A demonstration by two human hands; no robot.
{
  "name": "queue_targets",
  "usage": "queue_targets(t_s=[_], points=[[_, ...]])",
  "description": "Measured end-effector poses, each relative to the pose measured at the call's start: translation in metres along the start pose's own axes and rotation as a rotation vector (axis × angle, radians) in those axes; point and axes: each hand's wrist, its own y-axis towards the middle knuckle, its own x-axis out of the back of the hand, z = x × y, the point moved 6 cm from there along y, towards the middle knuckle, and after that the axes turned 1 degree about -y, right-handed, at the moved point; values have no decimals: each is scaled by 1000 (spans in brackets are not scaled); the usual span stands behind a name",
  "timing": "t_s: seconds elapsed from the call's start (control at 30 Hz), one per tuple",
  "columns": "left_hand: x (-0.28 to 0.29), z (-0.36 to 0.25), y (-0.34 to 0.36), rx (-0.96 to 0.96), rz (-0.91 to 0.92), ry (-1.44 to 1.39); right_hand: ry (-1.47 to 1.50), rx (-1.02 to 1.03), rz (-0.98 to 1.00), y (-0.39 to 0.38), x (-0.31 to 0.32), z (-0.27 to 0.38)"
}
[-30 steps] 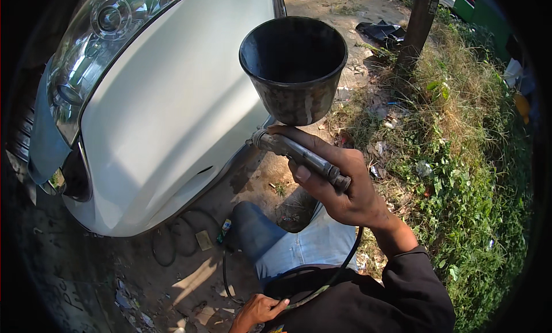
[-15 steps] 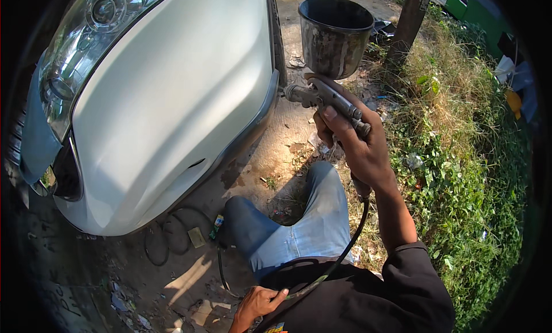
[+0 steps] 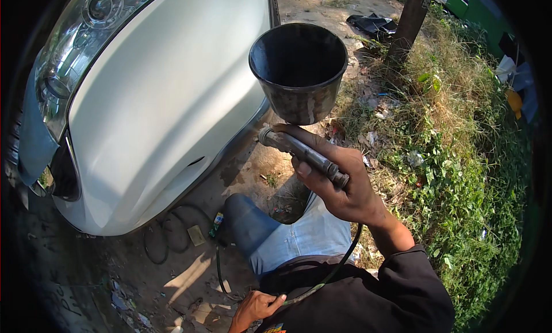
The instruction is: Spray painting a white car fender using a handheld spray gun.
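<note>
My right hand (image 3: 351,180) is wrapped round a metal paint spray gun (image 3: 305,152), its nozzle toward the car. On top of the gun sits a dark, paint-stained cup (image 3: 302,97), open at the top. A pale car bumper (image 3: 155,114) fills the left side, with the gun held a short way from its right edge. From below the gun a dark air hose (image 3: 345,255) curves down across my lap. My left hand (image 3: 260,307) is closed on that hose near my waist.
A clear headlight (image 3: 63,62) borders the bumper at upper left. The hose loops (image 3: 167,238) on the ground beneath the bumper, near a small green packet (image 3: 216,224). A post (image 3: 408,28) stands at upper right, with grass and weeds (image 3: 454,178) along the right side.
My right hand has brought the spray gun down and left, nearer my body, and the cup's mouth now shows more. My left hand stays on the hose, almost unmoved.
</note>
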Motion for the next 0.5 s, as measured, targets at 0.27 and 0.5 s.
queue_targets(t_s=[0.27, 0.5], points=[[1, -9, -1, 18, 3, -21, 57, 55, 75, 3, -5, -3], [10, -15, 11, -18, -29, -41, 287, -77, -250, 6, 37, -29]])
